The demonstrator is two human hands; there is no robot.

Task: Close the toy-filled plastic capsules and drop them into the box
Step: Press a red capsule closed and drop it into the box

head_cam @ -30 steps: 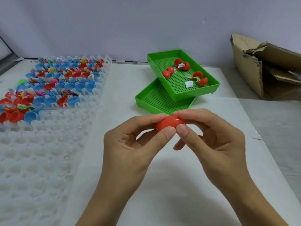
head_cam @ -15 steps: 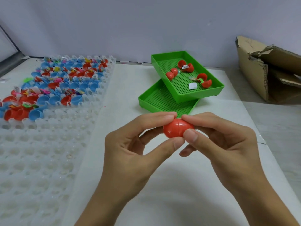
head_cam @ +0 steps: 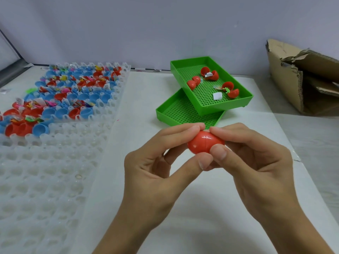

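White sheeting covers the counter (head_cam: 146, 92) below a plain pale wall, with both of a person's hands meeting at centre frame. Between them is a red capsule (head_cam: 204, 142), its two halves joined with a seam showing down the middle, held above the counter just below the green trays. Left hand (head_cam: 156, 173) pinches the capsule's left end, thumb underneath and fingers over the top; right hand (head_cam: 256, 167) pinches the right end the same way, its thumb pressed against the front. Each grip is curled tight on the capsule, fingertips nearly touching over its top.

At upper centre, a green perforated tray (head_cam: 245, 101) rests askew on a second green tray (head_cam: 165, 114); the upper one holds three open red capsules (head_cam: 210, 74) and a small white slip. Along the left side lies a clear moulded tray (head_cam: 45, 180), its far rows filled with red and blue capsule halves (head_cam: 77, 92) and small toys. A torn cardboard box (head_cam: 286, 79) sits at upper right.
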